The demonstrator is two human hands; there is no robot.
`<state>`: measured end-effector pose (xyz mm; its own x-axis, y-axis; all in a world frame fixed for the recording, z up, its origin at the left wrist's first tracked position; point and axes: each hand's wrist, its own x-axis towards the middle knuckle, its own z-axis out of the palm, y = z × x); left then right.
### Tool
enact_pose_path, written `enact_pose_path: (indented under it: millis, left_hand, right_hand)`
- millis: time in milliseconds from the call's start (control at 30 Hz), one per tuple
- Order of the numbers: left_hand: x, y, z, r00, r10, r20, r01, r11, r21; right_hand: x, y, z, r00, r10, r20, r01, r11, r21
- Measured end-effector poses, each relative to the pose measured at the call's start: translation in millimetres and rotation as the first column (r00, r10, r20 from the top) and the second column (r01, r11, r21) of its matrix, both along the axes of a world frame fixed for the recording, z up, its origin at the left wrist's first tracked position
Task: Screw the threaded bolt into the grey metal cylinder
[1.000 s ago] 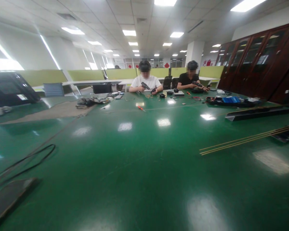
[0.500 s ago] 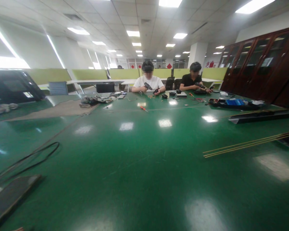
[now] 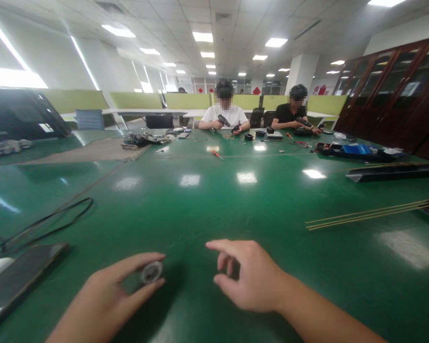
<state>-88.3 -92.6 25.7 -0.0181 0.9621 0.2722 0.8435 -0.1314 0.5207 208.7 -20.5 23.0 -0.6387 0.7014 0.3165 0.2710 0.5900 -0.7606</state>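
Between the thumb and fingers of my left hand (image 3: pixel 117 290) is a small round grey part (image 3: pixel 152 272), its ring-like end with a dark middle turned towards me. What kind of part it is I cannot make out. To its right, my right hand (image 3: pixel 250 274) hovers over the green table (image 3: pixel 196 219) with the index finger stretched out, the thumb apart from it and the other fingers curled. Nothing shows between those fingers. A gap separates the two hands.
A dark flat panel (image 3: pixel 25 274) and a black cable (image 3: pixel 71 226) lie at the left. Thin yellow rods (image 3: pixel 361 216) lie at the right. An orange screwdriver (image 3: pixel 216 154) is farther off. Across the table two people sit, one in a white shirt (image 3: pixel 232 116) holding a drill (image 3: pixel 223 121).
Both my hands have come into view from below, the left one with the small round part in it. The camera has tilted down slightly and the scene has shifted a little.
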Motion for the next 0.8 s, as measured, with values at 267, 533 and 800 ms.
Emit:
enact_pose_path:
  millis: [267, 533, 800]
  left_hand:
    - [97.8, 80.5, 4.3, 0.883, -0.451, 0.134, 0.460, 0.887, -0.048]
    - [90.4, 80.6, -35.1, 0.889, -0.389, 0.241, 0.406, 0.914, -0.023]
    - [94.7, 82.3, -28.4, 0.899, -0.361, 0.248, 0.391, 0.917, -0.081]
  right_hand:
    - [12.4, 35.0, -41.7, 0.999, -0.051, 0.003, 0.051, 0.984, -0.173]
    - [8.3, 41.0, -46.4, 0.988, -0.143, -0.053, 0.130, 0.972, -0.197]
    - [6.2, 36.9, -41.5, 0.986, -0.161, 0.032, 0.163, 0.980, -0.113]
